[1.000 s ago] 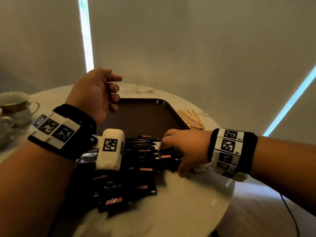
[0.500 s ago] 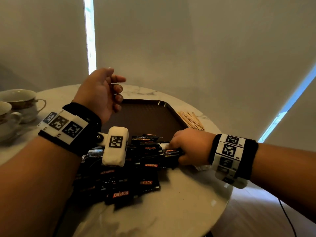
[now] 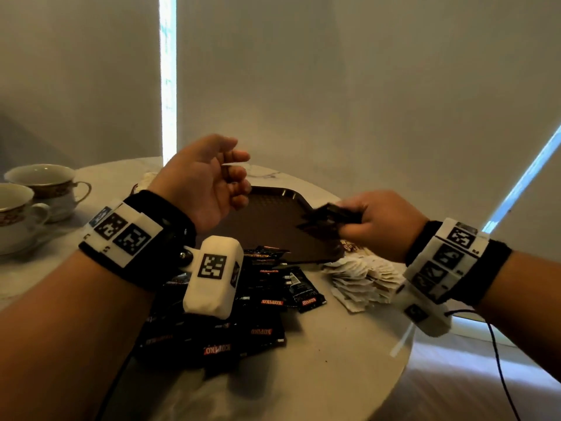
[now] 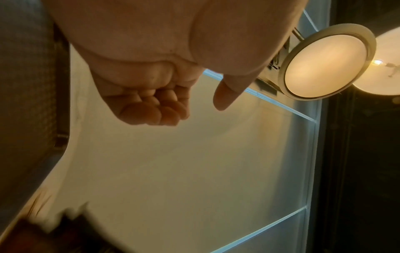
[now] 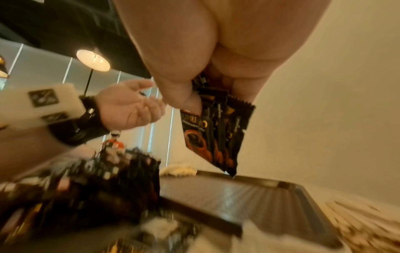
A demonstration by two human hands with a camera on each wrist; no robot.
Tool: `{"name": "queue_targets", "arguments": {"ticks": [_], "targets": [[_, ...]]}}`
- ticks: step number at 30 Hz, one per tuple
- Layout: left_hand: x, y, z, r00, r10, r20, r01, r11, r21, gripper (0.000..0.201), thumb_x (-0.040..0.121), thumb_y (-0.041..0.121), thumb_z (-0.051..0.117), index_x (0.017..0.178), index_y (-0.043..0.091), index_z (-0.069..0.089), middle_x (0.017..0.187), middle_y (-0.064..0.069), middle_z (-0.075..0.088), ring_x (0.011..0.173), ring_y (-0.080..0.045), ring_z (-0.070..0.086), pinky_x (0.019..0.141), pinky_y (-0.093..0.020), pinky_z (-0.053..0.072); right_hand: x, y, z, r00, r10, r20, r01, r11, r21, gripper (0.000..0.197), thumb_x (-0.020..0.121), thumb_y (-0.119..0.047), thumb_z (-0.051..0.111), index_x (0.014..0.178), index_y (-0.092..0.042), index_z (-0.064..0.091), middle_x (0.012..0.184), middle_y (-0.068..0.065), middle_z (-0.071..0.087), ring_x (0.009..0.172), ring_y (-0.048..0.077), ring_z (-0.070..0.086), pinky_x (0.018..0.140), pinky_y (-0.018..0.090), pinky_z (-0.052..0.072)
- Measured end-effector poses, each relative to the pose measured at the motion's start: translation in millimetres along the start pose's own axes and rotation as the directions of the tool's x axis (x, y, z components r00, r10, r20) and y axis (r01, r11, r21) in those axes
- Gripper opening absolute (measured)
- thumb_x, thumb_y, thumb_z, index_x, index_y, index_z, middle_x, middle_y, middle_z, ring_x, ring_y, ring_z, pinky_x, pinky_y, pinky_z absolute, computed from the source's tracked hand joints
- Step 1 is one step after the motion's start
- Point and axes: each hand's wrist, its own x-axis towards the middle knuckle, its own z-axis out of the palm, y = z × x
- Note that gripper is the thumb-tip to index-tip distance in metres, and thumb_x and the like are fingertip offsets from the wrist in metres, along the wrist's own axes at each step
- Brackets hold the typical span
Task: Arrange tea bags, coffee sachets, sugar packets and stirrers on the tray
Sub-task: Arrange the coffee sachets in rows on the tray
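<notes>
My right hand (image 3: 361,217) grips a small bunch of black coffee sachets (image 5: 218,130) and holds them above the right side of the brown tray (image 3: 264,205). The same sachets (image 3: 328,218) point left over the tray in the head view. My left hand (image 3: 212,180) hovers above the tray's left edge, palm turned up, fingers loosely curled, holding nothing. A heap of black coffee sachets (image 3: 243,311) lies on the table in front of the tray. White tea bags (image 3: 361,278) are piled to the right of that heap.
Two teacups (image 3: 36,189) stand at the far left of the round marble table (image 3: 318,354). Wooden stirrers (image 5: 368,220) lie right of the tray, seen blurred in the right wrist view. The table's edge curves close at the right.
My right hand closed on sachets in the heap, then lifted them up and to the right over the tray. The left hand stayed raised, nearly still.
</notes>
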Motion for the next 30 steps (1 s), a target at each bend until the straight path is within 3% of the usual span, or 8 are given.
{"name": "queue_targets", "arguments": {"ticks": [4,8,12,17,19,24,27,30], "targets": [[-8.0,-2.8,11.5,0.984,-0.133,0.118,0.135,0.991,-0.011,0.056,0.081,0.044,0.061,0.121,0.006,0.051,0.091,-0.014,0.066,0.076,-0.024,0.069,0.062,-0.031,0.059,8.0,-28.7,-16.6,0.938,-0.117,-0.325,0.15,0.986,0.079,0.015,0.091,-0.024,0.066,0.089,-0.039,0.07,0.068,-0.009,0.064,0.06,0.007,0.055,0.056,0.026,0.044],[-17.9,-9.4,21.5,0.936,-0.204,0.285,0.211,0.977,0.005,0.08,0.083,0.06,0.058,0.134,-0.001,0.054,0.114,-0.022,0.062,0.096,-0.033,0.069,0.087,-0.042,0.057,20.8,-66.5,-3.6,0.844,-0.317,-0.433,0.381,0.922,0.069,0.025,0.084,-0.019,0.068,0.105,-0.032,0.074,0.087,-0.016,0.063,0.08,-0.003,0.056,0.072,0.009,0.039],[-21.0,-10.4,25.9,0.968,-0.122,0.219,0.159,0.974,-0.162,0.047,0.099,0.04,0.042,0.121,0.002,0.058,0.106,-0.019,0.063,0.089,-0.028,0.066,0.082,-0.039,0.056,26.2,-79.8,18.4,0.883,-0.37,-0.288,0.411,0.907,0.095,0.045,0.078,-0.027,0.068,0.124,-0.026,0.069,0.108,-0.015,0.059,0.102,-0.002,0.051,0.09,0.008,0.039],[-20.3,-9.4,19.1,0.963,-0.212,0.164,0.245,0.945,-0.217,0.045,0.1,0.043,0.05,0.127,0.007,0.054,0.111,-0.011,0.057,0.078,-0.022,0.065,0.074,-0.036,0.058,25.7,-78.4,14.4,0.927,-0.326,-0.185,0.348,0.932,0.103,0.078,0.052,-0.069,0.073,0.118,-0.034,0.051,0.122,-0.012,0.045,0.116,0.006,0.041,0.098,0.024,0.04],[-23.1,-12.7,23.3,0.956,-0.205,0.21,0.236,0.962,-0.138,0.056,0.097,0.056,0.049,0.123,0.009,0.063,0.097,-0.011,0.069,0.076,-0.024,0.071,0.067,-0.035,0.058,29.4,-82.3,13.3,0.965,-0.249,-0.086,0.263,0.922,0.284,0.078,0.049,-0.058,0.084,0.111,-0.027,0.048,0.126,-0.006,0.048,0.115,0.011,0.052,0.092,0.023,0.05],[-28.0,-9.5,24.3,0.948,-0.153,0.278,0.21,0.96,-0.186,0.053,0.1,0.051,0.041,0.081,0.01,0.068,0.084,-0.014,0.07,0.071,-0.027,0.071,0.059,-0.038,0.059,38.8,-84.4,24.7,0.964,-0.257,-0.074,0.257,0.817,0.516,0.043,0.066,0.0,0.08,0.094,-0.011,0.048,0.095,0.017,0.064,0.081,0.033,0.069,0.07,0.055,0.058],[-25.4,-3.4,19.5,0.982,-0.132,0.133,0.153,0.975,-0.164,0.041,0.101,0.049,0.044,0.092,0.012,0.061,0.079,-0.012,0.067,0.069,-0.025,0.068,0.056,-0.039,0.059,35.2,-71.3,16.8,0.986,-0.163,-0.037,0.162,0.877,0.452,0.054,0.061,-0.036,0.088,0.1,-0.027,0.051,0.117,0.0,0.058,0.089,0.019,0.066,0.075,0.038,0.06],[-19.0,4.0,11.2,0.999,-0.039,-0.029,0.033,0.986,-0.166,0.032,0.1,0.045,0.048,0.094,0.015,0.056,0.081,-0.011,0.063,0.079,-0.025,0.065,0.05,-0.037,0.06,30.4,-45.2,12.5,0.992,0.033,0.125,-0.065,0.962,0.265,0.039,0.074,-0.047,0.08,0.099,-0.027,0.059,0.103,0.001,0.066,0.079,0.019,0.064,0.07,0.037,0.058]]}}
